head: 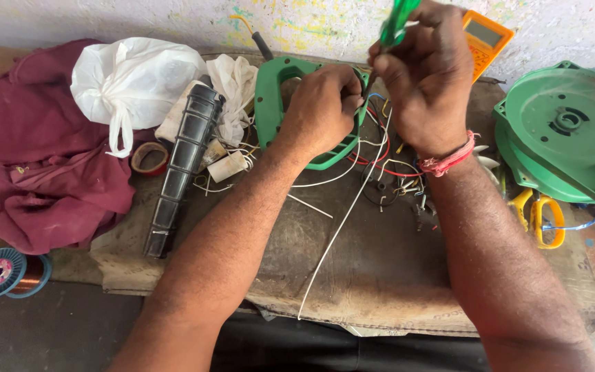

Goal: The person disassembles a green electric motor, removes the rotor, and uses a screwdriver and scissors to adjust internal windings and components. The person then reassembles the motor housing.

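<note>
My left hand (pixel 319 107) grips the green plastic handle housing (pixel 268 96) at the back of the worn board, fingers closed over its right side. My right hand (pixel 425 76) is closed around a green-handled screwdriver (pixel 395 24), held upright with its tip pointing down into the housing beside my left fingers. Red, blue, yellow and white wires (pixel 380 155) spill out under both hands. A red thread band (pixel 449 160) circles my right wrist.
A black ribbed tube (pixel 184 162), a white capacitor (pixel 227 167), tape roll (pixel 149 158), white plastic bag (pixel 129 79) and maroon cloth (pixel 36 158) lie left. A green round cover (pixel 566 134), yellow-handled scissors (pixel 538 217) and an orange multimeter (pixel 487 38) lie right. A copper wire spool (pixel 5 272) sits at lower left.
</note>
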